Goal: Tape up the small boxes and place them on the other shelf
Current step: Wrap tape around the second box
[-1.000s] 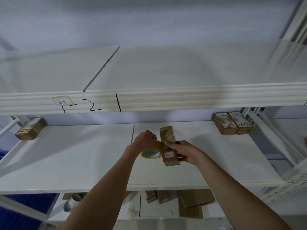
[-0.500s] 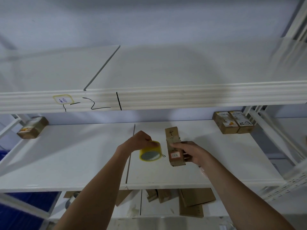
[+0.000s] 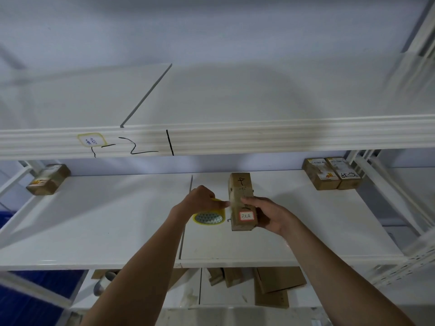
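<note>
My right hand [image 3: 270, 214] grips the small box [image 3: 242, 201], held on end above the middle shelf [image 3: 117, 220]; its far side is hidden by my fingers. My left hand [image 3: 202, 198] curls over the yellow tape roll [image 3: 209, 216], covering its top. Any pulled strip is too faint to discern.
</note>
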